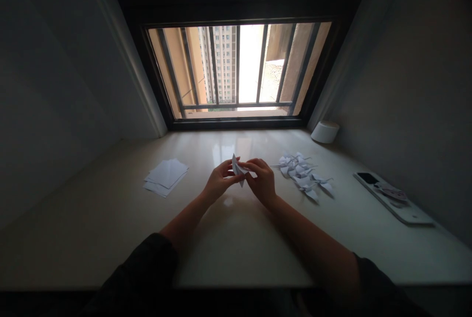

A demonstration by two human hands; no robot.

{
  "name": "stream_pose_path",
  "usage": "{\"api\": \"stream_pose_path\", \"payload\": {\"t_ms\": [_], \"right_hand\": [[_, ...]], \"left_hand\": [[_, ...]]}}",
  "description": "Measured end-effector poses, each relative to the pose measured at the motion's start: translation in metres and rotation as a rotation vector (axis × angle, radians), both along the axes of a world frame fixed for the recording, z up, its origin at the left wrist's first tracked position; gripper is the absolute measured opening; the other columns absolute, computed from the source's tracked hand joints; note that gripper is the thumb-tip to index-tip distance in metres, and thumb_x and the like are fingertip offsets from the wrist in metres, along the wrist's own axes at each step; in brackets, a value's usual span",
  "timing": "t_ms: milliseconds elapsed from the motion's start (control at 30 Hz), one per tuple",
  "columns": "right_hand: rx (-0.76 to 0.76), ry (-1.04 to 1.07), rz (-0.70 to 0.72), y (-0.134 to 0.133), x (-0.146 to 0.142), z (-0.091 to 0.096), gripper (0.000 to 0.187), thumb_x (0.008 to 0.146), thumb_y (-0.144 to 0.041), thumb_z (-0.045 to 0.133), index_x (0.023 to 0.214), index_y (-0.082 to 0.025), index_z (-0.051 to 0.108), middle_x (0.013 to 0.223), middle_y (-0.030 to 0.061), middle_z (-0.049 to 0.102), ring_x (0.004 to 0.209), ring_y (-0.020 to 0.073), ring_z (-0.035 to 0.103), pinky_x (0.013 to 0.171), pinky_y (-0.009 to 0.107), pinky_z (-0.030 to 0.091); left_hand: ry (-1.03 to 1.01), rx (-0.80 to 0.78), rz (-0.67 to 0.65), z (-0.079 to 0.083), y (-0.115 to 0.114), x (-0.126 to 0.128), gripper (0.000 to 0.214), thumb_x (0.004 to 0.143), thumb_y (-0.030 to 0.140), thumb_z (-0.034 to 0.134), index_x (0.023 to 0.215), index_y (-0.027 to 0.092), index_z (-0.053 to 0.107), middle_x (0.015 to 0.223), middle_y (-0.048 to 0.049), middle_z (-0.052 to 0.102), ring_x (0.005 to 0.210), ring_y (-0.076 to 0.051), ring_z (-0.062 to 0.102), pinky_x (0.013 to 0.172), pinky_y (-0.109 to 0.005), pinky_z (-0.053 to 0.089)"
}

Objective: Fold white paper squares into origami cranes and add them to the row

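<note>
A small folded piece of white paper (237,169) is held just above the pale tabletop (236,238) in the middle. My left hand (218,182) pinches it from the left, my right hand (262,179) pinches it from the right, fingers closed on the folds. A stack of flat white paper sheets (165,176) lies to the left of my hands. To the right lies a pile of several folded white paper figures (303,173) with thin pointed tips.
A phone (393,196) with something on it lies at the right edge near the wall. A white round object (325,131) stands in the back right corner. A barred window (238,69) runs along the far side; walls close in left and right.
</note>
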State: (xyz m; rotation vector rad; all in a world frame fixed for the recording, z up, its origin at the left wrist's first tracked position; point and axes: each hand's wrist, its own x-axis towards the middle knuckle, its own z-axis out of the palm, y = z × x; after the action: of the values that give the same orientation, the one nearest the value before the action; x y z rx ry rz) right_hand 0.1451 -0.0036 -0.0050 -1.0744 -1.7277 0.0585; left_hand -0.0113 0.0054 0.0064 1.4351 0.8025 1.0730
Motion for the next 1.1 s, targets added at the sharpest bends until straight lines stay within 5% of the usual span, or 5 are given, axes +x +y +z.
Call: {"api": "stream_pose_path", "payload": {"t_ms": [267, 867, 1100], "right_hand": [[0.001, 0.153, 0.053, 0.005, 0.004, -0.001, 0.029, 0.081, -0.015, 0.052, 0.104, -0.026, 0.066, 0.093, 0.0032, 0.069, 0.085, 0.0186, 0.062, 0.077, 0.032, 0.049], [-0.161, 0.312, -0.118, 0.01, 0.015, 0.001, 0.02, 0.068, -0.042, 0.07, 0.068, -0.023, 0.068, 0.07, 0.0009, 0.07, 0.065, 0.0189, 0.061, 0.063, 0.032, 0.048], [-0.15, 0.243, 0.183, 0.016, 0.012, 0.001, 0.046, 0.065, -0.037, 0.075, 0.107, -0.024, 0.064, 0.096, 0.0059, 0.071, 0.082, 0.0204, 0.064, 0.076, 0.037, 0.049]], "left_hand": [[-0.002, -0.003, 0.063, 0.002, 0.01, -0.009, 0.061, 0.066, 0.03, 0.075, 0.122, 0.016, 0.053, 0.093, -0.0078, 0.064, 0.079, -0.018, 0.06, 0.069, -0.03, 0.048], [0.054, 0.031, 0.009, 0.008, 0.013, -0.017, 0.06, 0.064, 0.032, 0.075, 0.117, 0.011, 0.058, 0.094, -0.0097, 0.067, 0.083, -0.021, 0.061, 0.075, -0.034, 0.047], [0.056, 0.049, 0.035, 0.012, 0.012, -0.019, 0.048, 0.07, 0.035, 0.07, 0.111, 0.012, 0.06, 0.089, -0.0096, 0.069, 0.08, -0.021, 0.063, 0.068, -0.03, 0.048]]}}
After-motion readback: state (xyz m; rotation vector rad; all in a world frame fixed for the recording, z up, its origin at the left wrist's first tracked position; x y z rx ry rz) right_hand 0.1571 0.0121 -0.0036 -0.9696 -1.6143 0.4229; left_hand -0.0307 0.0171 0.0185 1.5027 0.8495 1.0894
